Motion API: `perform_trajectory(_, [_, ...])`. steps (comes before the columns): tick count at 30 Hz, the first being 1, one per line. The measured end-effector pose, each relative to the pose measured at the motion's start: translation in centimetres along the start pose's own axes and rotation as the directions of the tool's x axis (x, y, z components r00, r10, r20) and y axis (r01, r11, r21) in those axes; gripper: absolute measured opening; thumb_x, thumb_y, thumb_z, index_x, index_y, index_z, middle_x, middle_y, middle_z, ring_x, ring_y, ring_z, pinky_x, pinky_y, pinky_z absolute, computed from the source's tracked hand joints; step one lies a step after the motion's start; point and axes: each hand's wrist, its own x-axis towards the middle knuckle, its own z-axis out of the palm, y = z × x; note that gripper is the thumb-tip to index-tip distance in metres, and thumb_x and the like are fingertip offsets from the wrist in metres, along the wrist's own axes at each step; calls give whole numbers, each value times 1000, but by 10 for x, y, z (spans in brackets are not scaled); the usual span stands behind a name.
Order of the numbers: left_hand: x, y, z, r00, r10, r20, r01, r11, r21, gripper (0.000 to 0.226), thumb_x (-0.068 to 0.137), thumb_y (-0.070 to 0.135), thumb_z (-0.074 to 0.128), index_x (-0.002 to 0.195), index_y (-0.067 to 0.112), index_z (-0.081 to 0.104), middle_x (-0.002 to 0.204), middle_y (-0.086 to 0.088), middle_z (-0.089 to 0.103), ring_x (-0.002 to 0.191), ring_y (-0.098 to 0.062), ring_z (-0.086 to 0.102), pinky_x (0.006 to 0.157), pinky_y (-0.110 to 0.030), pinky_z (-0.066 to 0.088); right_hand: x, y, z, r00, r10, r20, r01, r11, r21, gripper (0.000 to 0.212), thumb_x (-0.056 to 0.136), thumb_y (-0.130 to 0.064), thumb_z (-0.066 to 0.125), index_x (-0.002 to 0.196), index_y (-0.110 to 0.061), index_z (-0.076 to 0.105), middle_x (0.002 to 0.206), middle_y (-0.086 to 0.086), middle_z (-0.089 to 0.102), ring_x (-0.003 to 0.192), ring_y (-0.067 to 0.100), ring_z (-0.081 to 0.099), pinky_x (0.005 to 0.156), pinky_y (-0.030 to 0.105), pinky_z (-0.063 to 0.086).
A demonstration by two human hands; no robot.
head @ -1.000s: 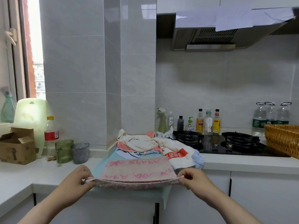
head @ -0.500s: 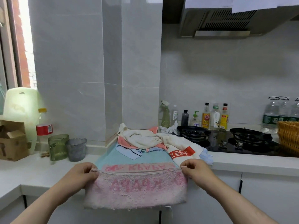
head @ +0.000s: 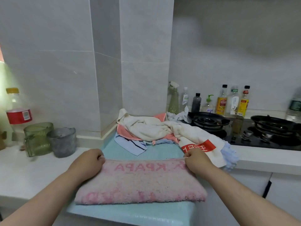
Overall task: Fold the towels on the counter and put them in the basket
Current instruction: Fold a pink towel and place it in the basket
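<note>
Pink towel (head: 140, 181) flat, towel pile (head: 146, 128) behind, green cup (head: 38, 139) left

There were two hands (head: 88, 162) (head: 197, 162), one folded pink towel (head: 140, 181), two cups (head: 38, 138) (head: 62, 141) left of the stove (head: 241, 137), two burners (head: 208, 119) (head: 275, 124) on it and seven small bottles (head: 221, 101) behind it.

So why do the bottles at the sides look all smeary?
Head view: the picture goes soft at its edges, so the red-label bottle, left, and the water bottle, right, smear; the pink towel in the middle looks sharper, letters readable.
</note>
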Motion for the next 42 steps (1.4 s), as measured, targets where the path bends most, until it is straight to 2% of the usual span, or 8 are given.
perform_trajectory(6, [10, 12, -1, 980, -9, 201, -34, 978, 208, 17, 93, 26, 43, 79, 23, 53, 87, 6, 58, 78, -10, 54, 68, -26, 42, 8, 0, 7, 996, 72, 43, -67, 992, -107, 17, 79, -7, 47, 82, -8, 64, 82, 7, 64, 76, 23, 60, 60, 26, 44])
perform_trajectory(10, [7, 22, -13, 938, -98, 333, 32, 980, 196, 8, 92, 24, 46, 86, 19, 47, 95, 0, 55, 85, -16, 51, 70, -29, 39, 2, -6, -1, 960, 214, 179, -238, 963, 124, 11, 82, 0, 46, 79, -4, 56, 68, 12, 53, 58, 24, 51, 53, 26, 39])
perform_trajectory(17, [-6, 14, -22, 982, -155, 105, 183, 909, -375, 7, 96, 22, 48, 94, 16, 51, 91, -9, 58, 81, -21, 55, 65, -30, 40, -24, -22, -17, 994, 20, 105, -42, 975, 219, 9, 97, -16, 38, 97, -14, 47, 82, 3, 50, 66, 14, 44, 51, 26, 30])
perform_trajectory(23, [4, -1, -22, 970, -240, 38, 243, 943, -230, 13, 93, 22, 55, 97, 10, 53, 97, -11, 59, 79, -19, 53, 62, -30, 39, -12, -50, 6, 992, -107, 61, 97, 985, 142, 11, 100, -13, 40, 100, -13, 50, 90, 0, 51, 90, 19, 51, 70, 27, 37])
perform_trajectory(27, [1, -4, -20, 964, -265, 33, 266, 953, -147, 36, 89, 34, 62, 115, 11, 53, 115, -13, 61, 98, -26, 57, 84, -35, 46, -10, -41, 12, 998, -50, 30, 42, 977, 207, 4, 95, -15, 47, 98, -13, 46, 80, -3, 45, 73, 13, 43, 56, 26, 31])
perform_trajectory(32, [-30, 20, -35, 997, -23, -75, 24, 1000, 13, 44, 94, 36, 52, 135, 20, 49, 141, -1, 52, 125, -21, 51, 102, -34, 40, -42, -20, -9, 983, 31, 179, -83, 953, 291, 10, 88, -23, 56, 87, -14, 52, 76, 4, 54, 64, 17, 51, 53, 24, 40])
perform_trajectory(38, [-63, 67, 5, 904, 159, 396, -210, 974, 89, 56, 100, 49, 27, 153, 31, 17, 162, 5, 8, 149, -13, 8, 119, -31, 7, -69, -12, -9, 937, 47, 346, -247, 789, 563, 50, 82, -9, 62, 125, -32, 50, 113, 10, 61, 96, 28, 63, 76, 38, 59])
perform_trajectory(42, [-68, 62, 18, 897, 137, 421, -257, 935, 244, 67, 95, 61, 21, 153, 33, 2, 162, 5, -5, 149, -14, -4, 120, -34, 0, -72, -19, -13, 904, 30, 426, -358, 600, 715, 51, 83, 7, 46, 122, -23, 59, 116, 17, 62, 82, 26, 60, 59, 28, 46])
